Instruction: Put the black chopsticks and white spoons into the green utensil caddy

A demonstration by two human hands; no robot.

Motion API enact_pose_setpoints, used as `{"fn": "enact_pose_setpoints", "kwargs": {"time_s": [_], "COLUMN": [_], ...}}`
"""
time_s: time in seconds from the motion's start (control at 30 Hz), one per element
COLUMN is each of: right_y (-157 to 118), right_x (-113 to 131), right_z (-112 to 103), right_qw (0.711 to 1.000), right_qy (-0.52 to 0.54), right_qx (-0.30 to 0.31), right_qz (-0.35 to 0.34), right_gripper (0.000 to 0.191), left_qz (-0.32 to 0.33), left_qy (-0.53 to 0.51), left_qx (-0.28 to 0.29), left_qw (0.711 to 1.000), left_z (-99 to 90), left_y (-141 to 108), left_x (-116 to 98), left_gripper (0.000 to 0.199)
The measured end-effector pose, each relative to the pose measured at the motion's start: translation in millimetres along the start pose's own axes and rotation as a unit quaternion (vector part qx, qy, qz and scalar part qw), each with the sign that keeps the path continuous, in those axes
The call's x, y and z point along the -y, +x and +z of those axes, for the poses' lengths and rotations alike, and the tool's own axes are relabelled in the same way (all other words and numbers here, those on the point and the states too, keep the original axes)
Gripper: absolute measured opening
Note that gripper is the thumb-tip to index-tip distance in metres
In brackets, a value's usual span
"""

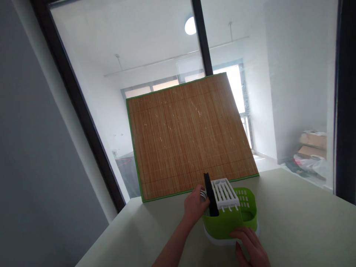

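Observation:
A green kitchen caddy (222, 224) with a white base stands on the table near its front. A white slotted rack (224, 193) covers its middle, with small hooks along the front. Upright in the caddy's left part is a long black strip (211, 196). My left hand (194, 204) is closed at the caddy's left end, around a small round item with white rings (203, 194), mostly hidden by the fingers; its thumb is by the black strip. My right hand (251, 246) has its fingers stretched and thumb apart, fingertips against the caddy's lower front.
A bamboo mat (189, 137) with green edging leans upright against the glass behind the caddy. The pale table (294, 222) extends to both sides. Beyond the glass, cardboard boxes (313, 140) and plastic bags lie at the right. A grey wall (36, 148) is at the left.

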State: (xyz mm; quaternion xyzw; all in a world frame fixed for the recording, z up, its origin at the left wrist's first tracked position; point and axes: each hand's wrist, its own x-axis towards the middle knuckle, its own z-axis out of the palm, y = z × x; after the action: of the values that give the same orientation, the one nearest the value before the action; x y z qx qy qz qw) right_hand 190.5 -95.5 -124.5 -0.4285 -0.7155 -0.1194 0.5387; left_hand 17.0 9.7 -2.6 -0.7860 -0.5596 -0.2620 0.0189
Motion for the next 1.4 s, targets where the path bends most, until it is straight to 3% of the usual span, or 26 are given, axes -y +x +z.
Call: {"fn": "enact_pose_setpoints", "kwargs": {"time_s": [0.23,0.47,0.67,0.83,1.07,1.23,1.33,1.4], "right_y": [1.3,1.9,4.6,4.7,4.0,-0.6,-3.8,-4.5], "right_x": [0.3,1.3,2.8,5.7,5.1,2.9,1.6,2.3], "right_z": [0.4,0.1,-1.0,-1.5,-2.7,-3.2,-2.7,-2.6], "right_qw": [1.0,1.0,1.0,0.999,0.999,0.998,0.997,0.996], "right_qy": [0.002,0.006,0.025,0.032,0.043,0.05,0.052,0.058], "right_qx": [-0.001,-0.003,-0.01,0.003,0.011,0.028,0.043,0.052], "right_qz": [-0.001,-0.005,0.001,0.017,0.006,0.027,0.036,0.035], "right_gripper": [0.025,0.023,0.02,0.017,0.016,0.014,0.013,0.013], "left_qz": [-0.018,-0.051,-0.047,-0.07,-0.054,-0.026,-0.021,-0.021], "left_qy": [-0.031,0.006,-0.037,-0.073,-0.128,-0.107,-0.024,0.081], "left_qx": [0.035,0.009,-0.049,-0.148,-0.261,-0.272,-0.246,-0.154], "left_qw": [0.999,0.999,0.997,0.984,0.955,0.956,0.969,0.984], "left_z": [1.8,5.3,7.5,1.3,-32.2,-80.9,-118.0,-135.1], "left_y": [4.8,2.5,-0.5,10.7,39.0,48.2,46.4,38.6], "left_x": [3.1,-3.9,-4.8,-0.1,8.1,17.9,34.6,51.2], "left_gripper": [0.022,0.02,0.02,0.023,0.032,0.033,0.033,0.032]}}
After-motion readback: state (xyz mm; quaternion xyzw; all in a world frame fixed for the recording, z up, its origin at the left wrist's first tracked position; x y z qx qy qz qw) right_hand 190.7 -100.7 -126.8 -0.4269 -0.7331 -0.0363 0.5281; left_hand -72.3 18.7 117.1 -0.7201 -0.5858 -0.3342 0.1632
